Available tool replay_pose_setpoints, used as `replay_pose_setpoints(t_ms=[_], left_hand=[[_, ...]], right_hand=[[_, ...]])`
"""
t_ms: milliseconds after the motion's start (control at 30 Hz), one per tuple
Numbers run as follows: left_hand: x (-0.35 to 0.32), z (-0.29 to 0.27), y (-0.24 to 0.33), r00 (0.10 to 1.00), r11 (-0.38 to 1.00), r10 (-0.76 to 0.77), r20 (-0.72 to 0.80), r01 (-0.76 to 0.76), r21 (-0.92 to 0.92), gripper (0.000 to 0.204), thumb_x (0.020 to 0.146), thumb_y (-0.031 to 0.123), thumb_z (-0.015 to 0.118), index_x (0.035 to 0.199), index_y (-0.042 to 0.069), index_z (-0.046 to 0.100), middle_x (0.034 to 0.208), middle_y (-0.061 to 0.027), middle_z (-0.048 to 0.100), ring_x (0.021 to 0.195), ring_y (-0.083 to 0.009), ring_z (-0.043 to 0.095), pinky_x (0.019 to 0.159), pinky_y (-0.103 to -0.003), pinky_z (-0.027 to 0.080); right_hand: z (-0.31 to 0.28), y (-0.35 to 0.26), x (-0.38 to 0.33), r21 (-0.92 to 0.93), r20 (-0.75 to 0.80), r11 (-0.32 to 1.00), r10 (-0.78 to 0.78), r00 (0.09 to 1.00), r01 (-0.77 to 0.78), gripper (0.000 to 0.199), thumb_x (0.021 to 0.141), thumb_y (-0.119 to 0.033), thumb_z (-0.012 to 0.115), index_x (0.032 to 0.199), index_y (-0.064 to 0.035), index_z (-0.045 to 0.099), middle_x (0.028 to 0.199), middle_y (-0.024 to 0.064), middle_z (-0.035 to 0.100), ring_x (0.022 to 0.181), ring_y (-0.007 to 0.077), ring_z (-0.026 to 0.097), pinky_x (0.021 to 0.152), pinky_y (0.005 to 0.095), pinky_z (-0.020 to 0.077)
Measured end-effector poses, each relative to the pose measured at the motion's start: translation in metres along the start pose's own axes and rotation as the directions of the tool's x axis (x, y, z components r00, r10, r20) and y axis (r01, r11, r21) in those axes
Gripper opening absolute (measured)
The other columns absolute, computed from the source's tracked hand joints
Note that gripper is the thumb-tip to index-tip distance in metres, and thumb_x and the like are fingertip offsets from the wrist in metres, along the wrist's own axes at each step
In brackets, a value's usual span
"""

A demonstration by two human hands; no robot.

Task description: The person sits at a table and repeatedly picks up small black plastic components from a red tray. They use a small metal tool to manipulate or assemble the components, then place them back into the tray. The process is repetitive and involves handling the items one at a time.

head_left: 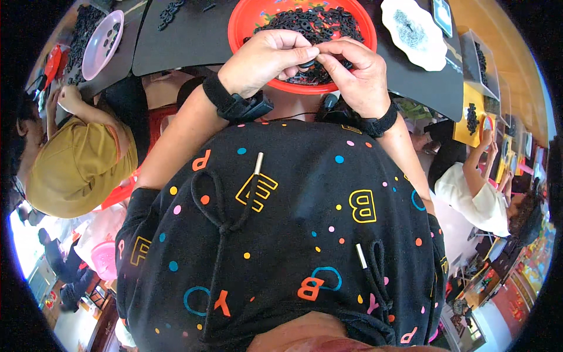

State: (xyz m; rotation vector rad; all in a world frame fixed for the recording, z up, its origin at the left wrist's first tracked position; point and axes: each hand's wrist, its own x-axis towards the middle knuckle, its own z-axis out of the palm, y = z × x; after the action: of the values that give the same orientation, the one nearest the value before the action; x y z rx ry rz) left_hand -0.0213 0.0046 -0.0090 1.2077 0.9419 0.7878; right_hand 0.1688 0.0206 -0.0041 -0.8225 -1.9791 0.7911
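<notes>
Left hand (272, 57) has thumb and fingers closed on a small black part (307, 64), held above the red basin (236, 29) of loose black pieces (326, 22). Right hand (365, 75) meets it, thumb and forefinger at left's fingertips; can't tell whether they grip the part too. Basin sits on black table (179, 44), white scalloped tray (435, 57) to its right.

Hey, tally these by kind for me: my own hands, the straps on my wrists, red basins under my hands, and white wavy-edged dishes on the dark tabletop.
Left hand and right hand: 2
Left wrist strap and right wrist strap: 2
Red basin: 1
White wavy-edged dish: 1
Total: 6
</notes>
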Motion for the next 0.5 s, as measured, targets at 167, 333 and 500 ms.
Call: replay_pose_setpoints(t_ms=[167,333,500], left_hand=[[0.0,0.002,0.002,0.998,0.998,-0.044,-0.034,0.043,-0.043,0.018,0.091,0.027,0.055,0.09,0.01,0.061,0.069,0.0075,0.051,0.058,-0.0006,0.043,0.051,-0.016,0.033],[0.003,-0.008,0.003,0.991,0.944,-0.113,-0.067,0.086,-0.318,0.017,0.091,0.024,0.056,0.094,0.007,0.061,0.074,0.005,0.054,0.063,-0.0021,0.048,0.055,-0.016,0.037],[0.015,-0.004,-0.005,0.973,0.83,0.229,0.022,-0.206,0.519,0.013,0.083,0.017,0.064,0.086,0.004,0.063,0.075,-0.0017,0.06,0.069,-0.0117,0.055,0.064,-0.026,0.045]], right_hand=[[-0.001,0.001,-0.002,0.125,-0.007,0.985,0.119,0.993,-0.117,0.008,0.081,-0.004,0.062,0.087,-0.0018,0.066,0.077,0.0057,0.066,0.072,0.0123,0.062,0.066,0.0249,0.049],[-0.005,0.019,-0.009,0.253,-0.115,0.942,0.257,0.96,-0.222,0.008,0.084,-0.006,0.059,0.087,-0.0009,0.065,0.077,0.0028,0.066,0.071,0.0067,0.06,0.065,0.021,0.0477],[-0.006,0.019,-0.011,0.337,-0.129,0.915,0.278,0.952,-0.222,0.009,0.086,-0.007,0.057,0.087,0.0001,0.064,0.077,0.0011,0.065,0.07,0.0048,0.058,0.064,0.0201,0.0467]])
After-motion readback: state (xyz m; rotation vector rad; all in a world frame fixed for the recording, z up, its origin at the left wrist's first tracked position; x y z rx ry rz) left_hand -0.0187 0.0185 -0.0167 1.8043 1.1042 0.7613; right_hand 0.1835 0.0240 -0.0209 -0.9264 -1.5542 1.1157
